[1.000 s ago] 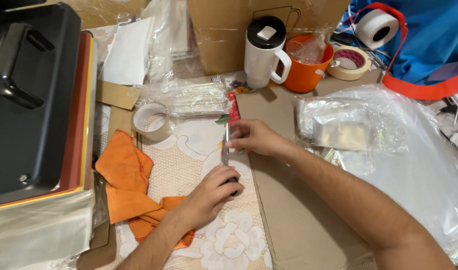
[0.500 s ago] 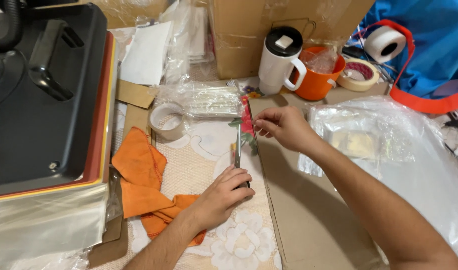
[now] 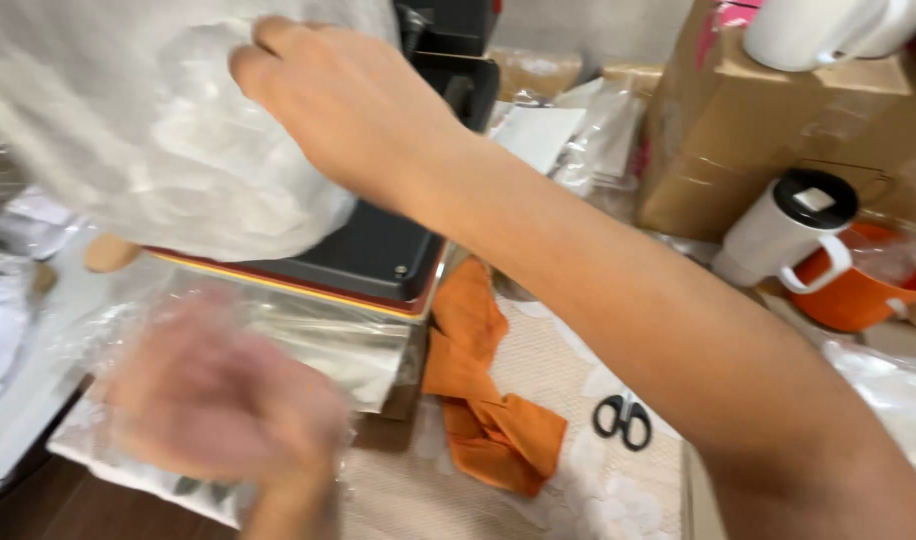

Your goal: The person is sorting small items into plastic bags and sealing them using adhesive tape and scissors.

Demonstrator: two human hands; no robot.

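The white plastic bag (image 3: 178,150) sits bunched atop the black heat press (image 3: 378,250), at upper left. The right hand (image 3: 348,100) curls closed on its crinkled top; the left hand (image 3: 218,400) is blurred below — its grip cannot be told. The thin film looks slippery, so the bag could slide off. An orange cup (image 3: 858,290) holds crumpled clear plastic — beside it stands a lidded white mug (image 3: 788,230).
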